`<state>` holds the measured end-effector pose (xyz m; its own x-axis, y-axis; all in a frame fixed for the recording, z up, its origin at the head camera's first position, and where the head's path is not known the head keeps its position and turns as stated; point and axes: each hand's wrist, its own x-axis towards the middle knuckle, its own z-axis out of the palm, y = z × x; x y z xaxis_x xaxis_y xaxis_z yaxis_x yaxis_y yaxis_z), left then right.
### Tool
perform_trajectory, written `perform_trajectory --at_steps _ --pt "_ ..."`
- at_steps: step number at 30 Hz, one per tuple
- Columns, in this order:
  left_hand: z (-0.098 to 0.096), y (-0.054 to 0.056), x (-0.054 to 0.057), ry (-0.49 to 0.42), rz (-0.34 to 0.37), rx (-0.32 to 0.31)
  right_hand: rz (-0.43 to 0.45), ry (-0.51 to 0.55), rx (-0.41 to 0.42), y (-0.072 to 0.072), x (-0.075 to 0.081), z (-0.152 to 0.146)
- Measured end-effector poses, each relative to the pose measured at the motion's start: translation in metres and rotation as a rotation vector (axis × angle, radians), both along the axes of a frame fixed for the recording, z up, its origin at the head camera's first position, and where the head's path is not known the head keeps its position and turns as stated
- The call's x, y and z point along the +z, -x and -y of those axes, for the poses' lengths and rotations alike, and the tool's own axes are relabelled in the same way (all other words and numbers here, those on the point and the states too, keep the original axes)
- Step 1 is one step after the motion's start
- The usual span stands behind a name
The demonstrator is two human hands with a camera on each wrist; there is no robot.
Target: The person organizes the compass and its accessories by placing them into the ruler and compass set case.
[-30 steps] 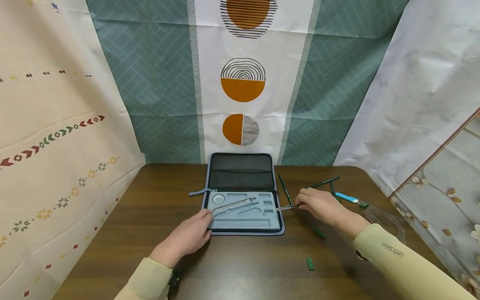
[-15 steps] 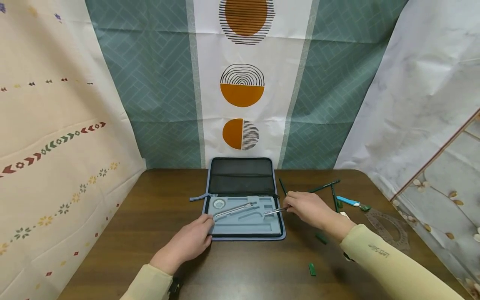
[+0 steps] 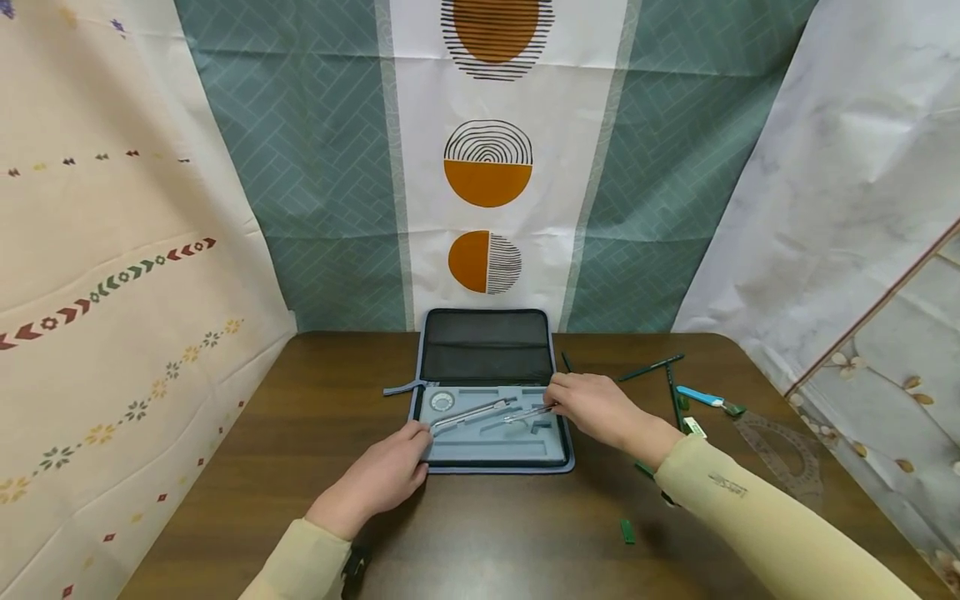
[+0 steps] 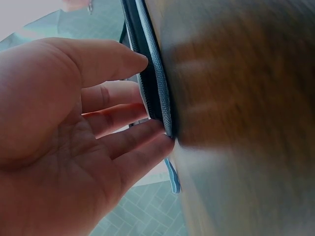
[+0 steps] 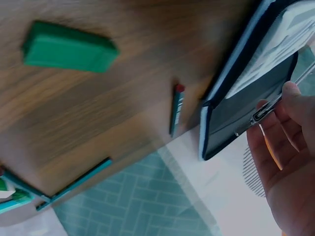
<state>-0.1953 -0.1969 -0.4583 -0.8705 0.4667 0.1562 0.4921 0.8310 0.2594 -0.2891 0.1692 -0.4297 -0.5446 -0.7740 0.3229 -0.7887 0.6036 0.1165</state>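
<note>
A zipped case (image 3: 485, 344) lies unfolded on the table, its mesh lid standing at the back and a pale blue moulded tray (image 3: 480, 461) in front. My left hand (image 3: 382, 468) holds its front left corner, thumb and fingertips at the zipped edge (image 4: 160, 83). My right hand (image 3: 596, 408) pinches a silver drawing compass (image 5: 263, 114) between thumb and fingers, its legs pointing left over the tray's right half. Another silver compass (image 3: 474, 412) lies slanted in the tray, close to my left fingertips. A small round disc (image 3: 442, 402) sits at the tray's back left.
Right of the case lie dark green pencils (image 3: 651, 367), a blue-handled brush (image 3: 701, 396), a white eraser (image 3: 694, 427) and a clear protractor (image 3: 783, 454). A green block (image 3: 627, 532) lies nearer the front. Patterned cloth (image 3: 330, 167) hangs behind the table.
My right hand has moved left with the compass, from beside the case to over the tray. My left hand has stayed at the case's corner.
</note>
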Motion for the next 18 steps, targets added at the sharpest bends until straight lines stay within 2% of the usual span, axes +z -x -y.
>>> perform_trajectory --at_steps 18 --pt "0.0 0.0 0.002 -0.01 0.006 0.001 0.004 -0.071 -0.013 0.01 0.002 0.047"
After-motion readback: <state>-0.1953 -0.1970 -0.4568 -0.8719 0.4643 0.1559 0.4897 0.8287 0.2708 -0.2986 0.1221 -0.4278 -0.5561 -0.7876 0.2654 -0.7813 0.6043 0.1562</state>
